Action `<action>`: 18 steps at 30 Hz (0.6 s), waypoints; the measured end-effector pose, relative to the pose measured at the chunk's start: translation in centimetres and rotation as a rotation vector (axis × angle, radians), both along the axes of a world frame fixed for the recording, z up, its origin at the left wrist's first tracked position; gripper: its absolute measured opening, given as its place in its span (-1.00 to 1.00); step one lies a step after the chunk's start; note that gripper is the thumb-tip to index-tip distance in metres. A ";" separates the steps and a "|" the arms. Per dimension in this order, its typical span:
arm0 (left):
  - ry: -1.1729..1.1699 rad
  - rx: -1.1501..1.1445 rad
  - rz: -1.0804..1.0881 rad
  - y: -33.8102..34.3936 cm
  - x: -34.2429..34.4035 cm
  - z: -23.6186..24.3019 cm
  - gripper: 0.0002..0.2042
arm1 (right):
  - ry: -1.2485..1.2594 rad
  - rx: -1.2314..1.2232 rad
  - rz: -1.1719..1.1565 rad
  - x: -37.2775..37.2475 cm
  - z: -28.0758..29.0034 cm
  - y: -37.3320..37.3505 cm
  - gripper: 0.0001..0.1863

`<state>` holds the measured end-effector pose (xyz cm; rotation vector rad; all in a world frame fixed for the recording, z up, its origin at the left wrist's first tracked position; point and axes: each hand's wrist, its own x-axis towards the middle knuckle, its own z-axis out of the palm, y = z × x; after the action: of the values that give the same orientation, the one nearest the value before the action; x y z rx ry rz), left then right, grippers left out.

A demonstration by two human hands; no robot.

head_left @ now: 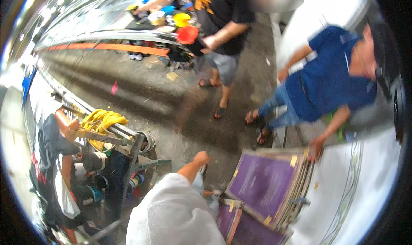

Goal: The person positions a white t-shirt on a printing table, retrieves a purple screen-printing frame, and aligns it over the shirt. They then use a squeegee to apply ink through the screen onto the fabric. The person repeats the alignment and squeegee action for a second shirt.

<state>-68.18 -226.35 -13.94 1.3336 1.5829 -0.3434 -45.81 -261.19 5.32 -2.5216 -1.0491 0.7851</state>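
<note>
My left arm in a white sleeve rises from the lower edge. My left hand (201, 158) hangs over the floor with its fingers curled into a loose fist, and I see nothing in it. My right hand does not show. Close by on my right leans a stack of framed purple screens (264, 180) with yellow tape at the corners. A smaller framed purple panel (225, 219) stands nearer to me. A co-worker in a dark blue shirt (330, 77) rests a hand (316, 147) on the stack's upper edge.
Another person in a black shirt (219, 26) stands ahead, beside a long table with colourful containers (182, 19). At left, a metal rack (133, 159) carries a coiled yellow hose or cloth (103, 122) and several tins (94, 161). A person's arm (66, 124) reaches in there. A white patterned surface (343, 185) lies right.
</note>
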 end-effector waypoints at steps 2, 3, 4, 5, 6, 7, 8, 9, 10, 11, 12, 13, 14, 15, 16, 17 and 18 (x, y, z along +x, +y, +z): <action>0.081 0.124 0.215 0.6 -5.2 -0.3 -0.40 | 0.013 -0.012 0.119 0.3 0.4 4.1 -0.60; 0.093 0.127 0.355 1.4 -7.1 -0.6 -0.40 | 0.021 -0.024 0.169 0.5 0.5 6.1 -0.60; 0.089 0.076 0.479 1.6 -8.4 -0.8 -0.40 | 0.021 -0.037 0.225 0.5 0.9 7.9 -0.60; 0.048 0.060 0.565 1.9 -9.5 -0.9 -0.40 | 0.026 -0.046 0.276 0.4 1.5 10.0 -0.61; 0.003 0.041 0.632 2.4 -10.0 -0.9 -0.39 | 0.036 -0.058 0.322 0.7 1.3 11.6 -0.61; -0.066 0.018 0.694 3.1 -10.2 -0.7 -0.38 | 0.035 -0.067 0.368 0.5 1.7 13.3 -0.61; -0.130 0.016 0.780 3.7 -10.0 -0.3 -0.37 | 0.032 -0.076 0.413 0.5 2.0 15.1 -0.61; -0.192 0.022 0.860 4.4 -9.7 0.4 -0.36 | 0.036 -0.083 0.451 0.3 2.2 16.8 -0.62; -0.249 0.007 0.936 5.7 -9.5 1.5 -0.35 | 0.033 -0.093 0.490 0.2 2.5 18.6 -0.62; -0.363 -0.051 1.029 7.1 -9.6 3.0 -0.33 | 0.039 -0.105 0.529 0.0 3.1 20.3 -0.62; -0.469 -0.083 1.135 7.8 -9.4 4.5 -0.29 | 0.036 -0.117 0.568 -0.1 3.5 22.0 -0.62; -0.542 -0.134 1.244 9.2 -9.6 6.1 -0.25 | 0.037 -0.126 0.617 -0.5 4.3 23.6 -0.63; -0.585 -0.121 1.337 11.1 -10.1 7.6 -0.20 | 0.040 -0.135 0.661 -0.9 4.8 25.5 -0.63; -0.610 -0.120 1.436 12.5 -10.3 9.0 -0.15 | 0.038 -0.142 0.706 -1.2 5.6 27.4 -0.63; -0.630 -0.127 1.518 14.1 -11.3 10.1 -0.10 | 0.036 -0.135 0.755 -1.6 6.4 29.3 -0.63; -0.761 -0.143 1.505 15.5 -12.6 11.0 -0.02 | 0.033 -0.110 0.805 -1.9 7.3 31.2 -0.64; -0.884 -0.165 1.465 17.3 -14.4 11.7 0.06 | 0.028 -0.083 0.854 -2.5 7.9 33.4 -0.64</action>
<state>-82.54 -209.06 -2.22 -0.0963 1.2825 0.8787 -48.28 -227.76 13.18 -2.0489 -2.1537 1.0634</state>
